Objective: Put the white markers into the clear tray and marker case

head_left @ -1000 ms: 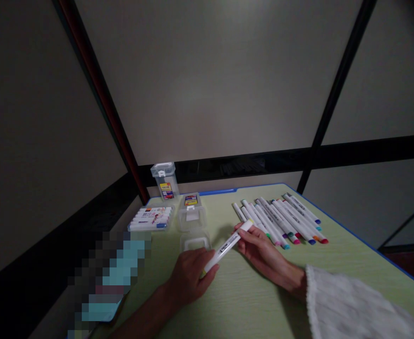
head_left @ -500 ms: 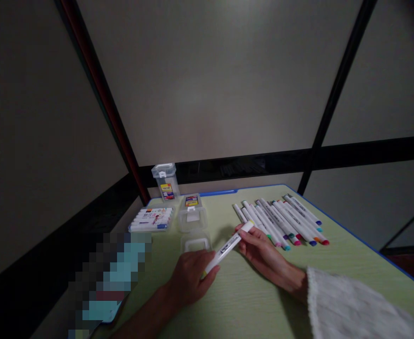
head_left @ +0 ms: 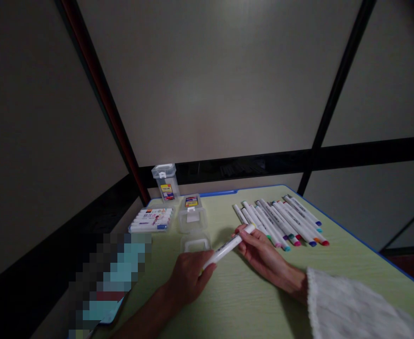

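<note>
Between my hands, slanting above the tabletop, is a white marker (head_left: 224, 249) with yellow at its ends. My left hand (head_left: 189, 277) pinches its lower end between thumb and fingers. The upper end is gripped by my right hand (head_left: 261, 254), with the thumb on top of the barrel. Just beyond my left hand sits a low clear plastic piece (head_left: 195, 243), partly covered by that hand. Several white markers (head_left: 281, 221) with differently coloured ends lie side by side past my right hand.
A lidded clear box (head_left: 166, 183) stands at the back left, with another clear box (head_left: 192, 214) nearer. A pack of markers (head_left: 151, 219) lies on the left. Blue edging borders the pale green table (head_left: 249, 301); a wall panel (head_left: 210, 94) rises behind.
The marker has been rolled about its length, so its printed label has turned mostly out of sight. Its upper end dips slightly. Both hands stay nearly in place.
</note>
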Tool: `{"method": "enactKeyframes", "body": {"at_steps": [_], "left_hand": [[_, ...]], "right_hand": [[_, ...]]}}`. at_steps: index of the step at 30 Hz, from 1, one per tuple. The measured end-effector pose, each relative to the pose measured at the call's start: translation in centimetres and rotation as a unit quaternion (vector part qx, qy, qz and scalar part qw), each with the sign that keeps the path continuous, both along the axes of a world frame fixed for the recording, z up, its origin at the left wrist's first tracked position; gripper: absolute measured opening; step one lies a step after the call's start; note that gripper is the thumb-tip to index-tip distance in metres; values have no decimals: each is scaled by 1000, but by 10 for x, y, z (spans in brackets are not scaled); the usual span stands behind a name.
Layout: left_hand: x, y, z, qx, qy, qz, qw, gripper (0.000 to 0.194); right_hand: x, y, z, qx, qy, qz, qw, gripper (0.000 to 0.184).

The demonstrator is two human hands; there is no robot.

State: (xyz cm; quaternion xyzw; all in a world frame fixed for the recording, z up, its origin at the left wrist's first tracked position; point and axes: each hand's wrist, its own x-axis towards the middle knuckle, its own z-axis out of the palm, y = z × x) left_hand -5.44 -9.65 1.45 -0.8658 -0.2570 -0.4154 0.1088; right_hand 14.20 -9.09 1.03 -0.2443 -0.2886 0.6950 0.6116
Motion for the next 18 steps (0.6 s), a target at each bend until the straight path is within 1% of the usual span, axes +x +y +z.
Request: {"method": "enactKeyframes", "body": {"at_steps": [4, 10, 14, 18], "left_hand": [[0, 1, 1, 6, -3, 2, 1000, 27], [-1, 0, 2, -24, 13, 4, 1000, 29], [-1, 0, 1, -13, 4, 2, 1000, 26], [0, 1, 0, 2, -5, 7, 1000, 23]], "right_hand": [[0, 0, -1, 2, -1, 1, 1000, 17], [0, 1, -1, -1, 10, 0, 1000, 15], [1, 1, -1, 6, 17, 7, 1000, 13], [2, 2, -2, -7, 24, 15, 1000, 11]]}}
